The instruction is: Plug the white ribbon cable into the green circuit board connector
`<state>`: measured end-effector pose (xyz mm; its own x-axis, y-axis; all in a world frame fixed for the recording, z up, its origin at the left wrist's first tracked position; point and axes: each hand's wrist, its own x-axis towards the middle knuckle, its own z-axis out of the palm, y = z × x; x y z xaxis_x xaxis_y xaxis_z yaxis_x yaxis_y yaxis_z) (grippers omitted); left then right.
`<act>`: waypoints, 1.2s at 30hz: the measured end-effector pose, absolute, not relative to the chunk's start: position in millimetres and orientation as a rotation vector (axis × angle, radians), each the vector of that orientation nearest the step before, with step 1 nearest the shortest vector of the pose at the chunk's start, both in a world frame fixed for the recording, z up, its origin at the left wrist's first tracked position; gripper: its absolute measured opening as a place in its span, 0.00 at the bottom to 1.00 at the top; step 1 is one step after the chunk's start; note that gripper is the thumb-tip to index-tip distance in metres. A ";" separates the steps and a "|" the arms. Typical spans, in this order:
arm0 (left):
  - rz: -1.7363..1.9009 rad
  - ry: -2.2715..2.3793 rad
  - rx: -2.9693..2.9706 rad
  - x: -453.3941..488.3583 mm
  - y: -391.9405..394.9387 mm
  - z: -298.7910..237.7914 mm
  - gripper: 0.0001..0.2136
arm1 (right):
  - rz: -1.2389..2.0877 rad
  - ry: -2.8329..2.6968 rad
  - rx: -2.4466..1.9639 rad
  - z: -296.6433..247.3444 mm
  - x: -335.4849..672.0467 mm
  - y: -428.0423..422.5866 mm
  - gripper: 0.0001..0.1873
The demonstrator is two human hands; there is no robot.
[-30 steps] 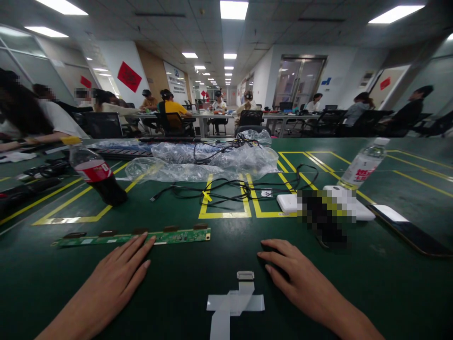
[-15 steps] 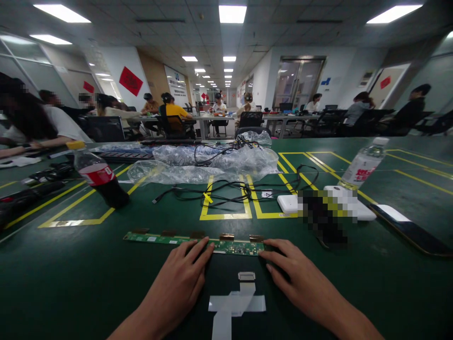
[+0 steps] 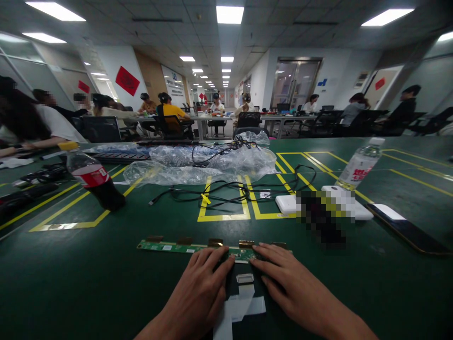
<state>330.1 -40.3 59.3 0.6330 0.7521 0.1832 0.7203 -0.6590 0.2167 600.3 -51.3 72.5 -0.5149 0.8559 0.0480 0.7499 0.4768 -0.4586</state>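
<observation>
Green circuit board [image 3: 180, 248] laid at six o'clock on the table [image 3: 116, 283], touched by the left hand [image 3: 200, 285] and the right hand [image 3: 295, 281], fingers of both loosely spread, white flat cable [image 3: 244, 309] placed at the board's five o'clock, cola bottle [image 3: 101, 182] stood at its ten.

Red-labelled, yellow-capped plastic cola bottle [image 3: 96, 182], left of frame; crumpled transparent plastic wrap [image 3: 212, 166], centre; tangled black cable [image 3: 243, 190] below it; white-capped clear plastic bottle [image 3: 359, 166], flat black smartphone [image 3: 412, 232], right.
</observation>
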 end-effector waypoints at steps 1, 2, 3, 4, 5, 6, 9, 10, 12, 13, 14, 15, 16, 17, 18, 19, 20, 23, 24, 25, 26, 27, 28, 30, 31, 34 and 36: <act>0.431 1.173 2.732 328.4 -40.7 60.0 0.25 | 0.568 -2.458 -1.371 72.9 600.5 -51.0 0.25; 0.461 1.108 2.740 327.1 -41.1 61.0 0.24 | 0.572 -2.461 -1.374 73.5 600.9 -50.6 0.25; 0.476 1.040 2.751 326.3 -41.4 62.2 0.24 | 0.577 -2.461 -1.377 74.3 601.2 -50.2 0.25; 0.483 0.986 2.762 325.7 -41.6 63.5 0.24 | 0.584 -2.460 -1.380 75.2 601.5 -49.8 0.25; 0.480 0.943 2.773 325.4 -41.5 64.7 0.25 | 0.596 -2.460 -1.383 76.2 601.9 -49.4 0.25; 0.469 0.913 2.783 325.1 -41.2 65.8 0.25 | 0.613 -2.463 -1.383 77.3 602.3 -49.2 0.25; 0.422 0.941 2.784 323.9 -39.3 67.7 0.25 | 0.674 -2.499 -1.369 81.2 603.8 -49.0 0.27; 0.407 0.975 2.777 323.2 -38.6 67.8 0.25 | 0.695 -2.517 -1.363 82.6 604.3 -49.2 0.29; 0.376 1.025 2.767 321.8 -37.4 67.2 0.25 | 0.722 -2.551 -1.355 85.5 605.0 -49.6 0.31; 0.365 1.039 2.765 321.2 -36.9 66.7 0.25 | 0.728 -2.564 -1.355 86.9 605.2 -49.9 0.31; 0.359 1.048 2.764 320.8 -36.6 66.1 0.25 | 0.729 -2.574 -1.356 88.1 605.2 -50.2 0.30; 0.354 1.052 2.765 320.6 -36.4 65.6 0.26 | 0.727 -2.581 -1.359 89.1 605.0 -50.4 0.29; 0.352 1.056 2.768 320.7 -36.3 65.1 0.26 | 0.725 -2.584 -1.363 89.8 604.8 -50.6 0.29; 0.348 1.057 2.773 320.9 -36.2 64.9 0.26 | 0.724 -2.584 -1.366 90.2 604.5 -50.8 0.29; 0.345 1.060 2.777 321.1 -36.2 64.8 0.26 | 0.724 -2.584 -1.368 90.2 604.2 -50.9 0.29; 0.341 1.061 2.781 321.4 -36.2 65.1 0.26 | 0.723 -2.582 -1.368 90.0 603.9 -51.0 0.29; 0.340 1.060 2.784 321.5 -36.1 65.5 0.26 | 0.719 -2.578 -1.364 89.5 603.7 -50.9 0.29; 0.347 1.049 2.778 320.4 -35.5 68.0 0.27 | 0.702 -2.566 -1.347 87.5 603.3 -50.6 0.29; 0.343 1.039 2.771 319.7 -35.1 68.8 0.27 | 0.698 -2.563 -1.349 87.0 603.3 -50.5 0.29; 0.333 1.022 2.766 318.8 -34.8 69.6 0.27 | 0.697 -2.562 -1.354 86.6 603.3 -50.3 0.29; 0.325 1.009 2.761 317.9 -34.5 70.1 0.26 | 0.697 -2.560 -1.358 86.3 603.3 -50.2 0.30; 0.319 0.999 2.757 317.1 -34.3 70.4 0.25 | 0.698 -2.556 -1.360 86.0 603.2 -50.1 0.30; 0.317 0.994 2.755 316.4 -34.1 70.4 0.25 | 0.699 -2.552 -1.358 85.7 603.2 -50.0 0.30; 0.316 0.985 2.757 315.2 -33.8 69.6 0.24 | 0.697 -2.543 -1.347 85.1 602.9 -50.0 0.30; 0.313 0.981 2.759 314.6 -33.8 69.0 0.24 | 0.695 -2.541 -1.345 84.7 602.8 -50.0 0.30; 0.289 0.966 2.766 312.4 -33.9 66.6 0.25 | 0.676 -2.544 -1.344 83.4 602.4 -50.6 0.29; 0.283 0.964 2.769 311.1 -33.9 64.9 0.25 | 0.657 -2.553 -1.343 83.3 602.2 -51.4 0.29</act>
